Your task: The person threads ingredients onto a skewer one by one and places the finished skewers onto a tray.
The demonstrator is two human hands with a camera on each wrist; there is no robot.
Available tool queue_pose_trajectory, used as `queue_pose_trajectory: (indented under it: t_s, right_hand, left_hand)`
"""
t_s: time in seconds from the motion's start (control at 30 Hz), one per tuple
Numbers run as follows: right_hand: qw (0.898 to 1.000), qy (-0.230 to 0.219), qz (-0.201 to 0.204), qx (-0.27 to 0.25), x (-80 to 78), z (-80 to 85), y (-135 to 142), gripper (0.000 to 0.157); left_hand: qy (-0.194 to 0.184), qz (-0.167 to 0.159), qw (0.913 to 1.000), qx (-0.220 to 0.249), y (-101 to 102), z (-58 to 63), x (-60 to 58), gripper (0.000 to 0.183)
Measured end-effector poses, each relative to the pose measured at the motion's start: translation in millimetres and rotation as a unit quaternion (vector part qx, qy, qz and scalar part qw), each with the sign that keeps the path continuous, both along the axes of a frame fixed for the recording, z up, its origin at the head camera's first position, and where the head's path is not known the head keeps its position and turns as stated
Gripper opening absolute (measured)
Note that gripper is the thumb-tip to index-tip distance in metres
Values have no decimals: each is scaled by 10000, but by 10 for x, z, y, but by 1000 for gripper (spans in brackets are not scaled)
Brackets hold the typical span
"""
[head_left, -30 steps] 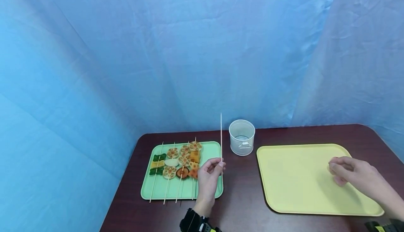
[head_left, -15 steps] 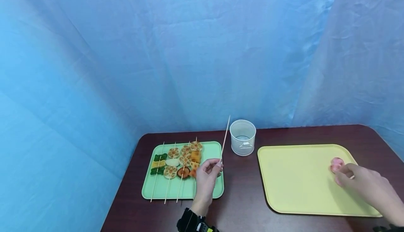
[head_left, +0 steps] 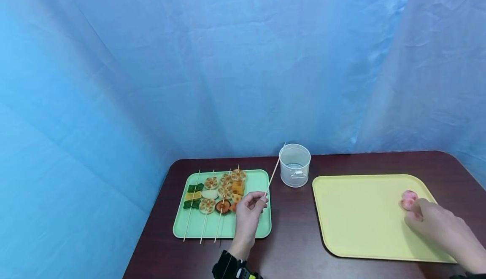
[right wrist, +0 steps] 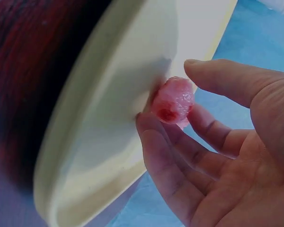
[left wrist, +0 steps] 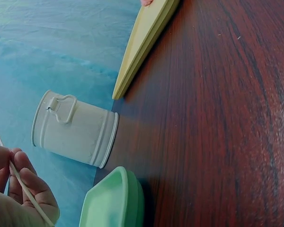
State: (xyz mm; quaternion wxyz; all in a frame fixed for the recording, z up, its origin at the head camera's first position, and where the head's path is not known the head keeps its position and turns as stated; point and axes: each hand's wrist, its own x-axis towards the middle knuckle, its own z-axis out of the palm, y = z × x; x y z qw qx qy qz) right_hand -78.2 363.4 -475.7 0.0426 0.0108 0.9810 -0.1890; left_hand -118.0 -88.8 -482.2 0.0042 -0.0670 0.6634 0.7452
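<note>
In the head view my left hand (head_left: pixel 248 215) pinches a bare bamboo skewer (head_left: pixel 275 171) between thumb and fingers, its tip slanting up in front of the white bucket (head_left: pixel 295 173). The left wrist view shows the skewer (left wrist: pixel 28 194) crossing the fingers. My right hand (head_left: pixel 442 224) is low over the right part of the yellow tray (head_left: pixel 360 215). Beside its fingertips lies a pink, glossy, meat-like piece (head_left: pixel 409 200). In the right wrist view the thumb stands apart from this pink piece (right wrist: pixel 174 101), and the fingers extend close around it; contact is unclear.
On the left, a green tray (head_left: pixel 178 228) bears several skewers of lotus root slices (head_left: pixel 207 206), a mushroom slice (head_left: pixel 222 206) and green and yellow pieces. My left hand partly covers this tray. A dark wooden table (head_left: pixel 292 228) lies beneath; blue cloth (head_left: pixel 243 68) hangs behind.
My left hand's skewer has tilted right, from upright toward the bucket. My right hand has let the pink piece down on the yellow tray and drawn back slightly toward the near right.
</note>
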Motion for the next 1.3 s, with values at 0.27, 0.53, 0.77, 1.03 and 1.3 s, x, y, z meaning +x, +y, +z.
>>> queue_pose_trajectory:
  t_s: [0.27,0.53,0.77,1.03,1.3]
  right_hand:
    - [9995,275,104,-91,-20,-56,-3,22]
    - [9958,789,283,-362,-110,25,-89,18]
    - [9872,1266,511,-826,-125,66,-269,24]
    - [9877,968,391,-1167,-139,109,-488,27]
    - [9751,1352,744,-1591,-213,123,-768,21]
  left_hand:
    - [-72,-104,9999,117,-38,-32,42,25]
    - [-60,-123,9998,144,-52,-30,59,25]
    - [-111,-128,9998,98,-21,-69,64,23]
    - [-137,-262,9994,168,35,-93,88,22]
    - [93,-675,9975,-192,85,-90,118,23]
